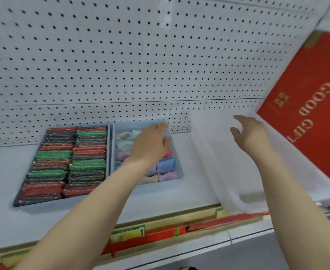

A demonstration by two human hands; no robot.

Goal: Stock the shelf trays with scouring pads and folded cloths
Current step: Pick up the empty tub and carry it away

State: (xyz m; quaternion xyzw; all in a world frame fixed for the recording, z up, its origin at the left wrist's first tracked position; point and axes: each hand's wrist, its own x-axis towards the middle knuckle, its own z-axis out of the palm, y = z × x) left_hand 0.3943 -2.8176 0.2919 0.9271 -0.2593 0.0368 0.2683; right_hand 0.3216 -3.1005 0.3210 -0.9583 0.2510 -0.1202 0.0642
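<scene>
Scouring pads (62, 162) red, green, dark glittery; folded cloths (166, 166) pastel; bag (306, 98) red, gold lettering.

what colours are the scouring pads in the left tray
Red, green and dark, glittery scouring pads in two rows; head view.

Pale shelf (8, 172), tray of scouring pads (62, 162) touching tray of folded cloths (172, 152), white sheet (218, 162) beside.

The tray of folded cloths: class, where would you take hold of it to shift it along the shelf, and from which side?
Probably the right wall of the tray of folded cloths, reached from the right. Its left wall sits against the scouring pad tray, and the right side faces bare shelf. The left hand is already over its far right corner.
</scene>
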